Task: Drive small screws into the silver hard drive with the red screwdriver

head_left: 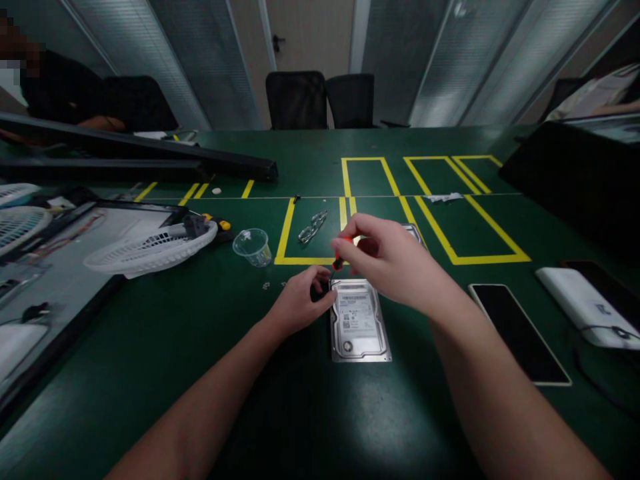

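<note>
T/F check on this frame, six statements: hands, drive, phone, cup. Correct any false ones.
1. The right hand holds a screwdriver. True.
2. The phone lies right of the drive. True.
3. The left hand grips the phone. False: it is at the drive's far left corner.
4. The drive's label faces down. False: it faces up.
5. The cup is left of the drive. True.
6. The screwdriver points at the drive's near right corner. False: it points at the far left one.
</note>
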